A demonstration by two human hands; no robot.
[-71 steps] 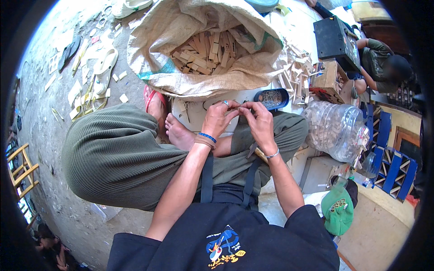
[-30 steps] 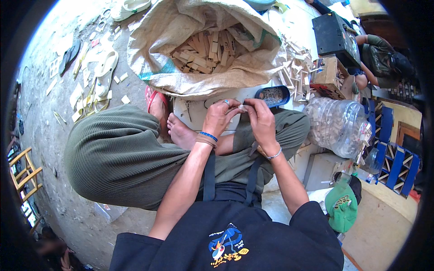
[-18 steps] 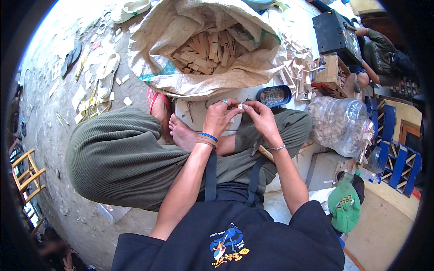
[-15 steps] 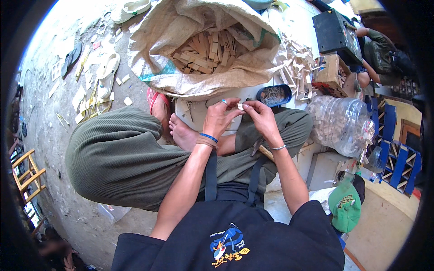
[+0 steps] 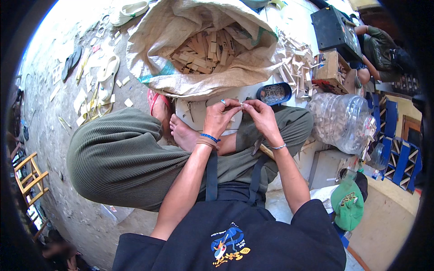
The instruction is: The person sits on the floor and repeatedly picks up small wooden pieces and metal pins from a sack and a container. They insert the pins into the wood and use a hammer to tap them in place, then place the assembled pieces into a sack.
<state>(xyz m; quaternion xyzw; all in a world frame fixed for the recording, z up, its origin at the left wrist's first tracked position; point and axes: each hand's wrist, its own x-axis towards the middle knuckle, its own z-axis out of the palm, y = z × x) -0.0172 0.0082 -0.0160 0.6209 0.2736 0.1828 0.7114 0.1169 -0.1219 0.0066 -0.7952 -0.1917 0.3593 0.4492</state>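
Note:
Above my crossed legs, the fingertips of my left hand (image 5: 219, 116) and my right hand (image 5: 263, 118) meet at a small pale wooden piece (image 5: 242, 104). Both hands pinch it between thumb and fingers, and the fingers hide most of it. Just beyond my right hand is a dark blue tub (image 5: 290, 93) holding many thin metal pins or nails (image 5: 272, 94). Farther off, a large open woven sack (image 5: 151, 52) holds cut wooden pieces (image 5: 199, 58). A tool with a wooden handle (image 5: 267, 152) lies by my right forearm, partly hidden.
Loose wooden pieces (image 5: 296, 67) lie heaped right of the sack. A clear plastic jug (image 5: 337, 122), a cardboard box (image 5: 331, 67) and a black box (image 5: 333, 29) line the right side. A green cap (image 5: 348, 207) is near my right elbow. Another person (image 5: 377, 52) sits far right.
My fingertips have drawn closer together, and less of the pale wooden piece shows between them. The sack, tub and jug look unmoved apart from a slight shift of the view.

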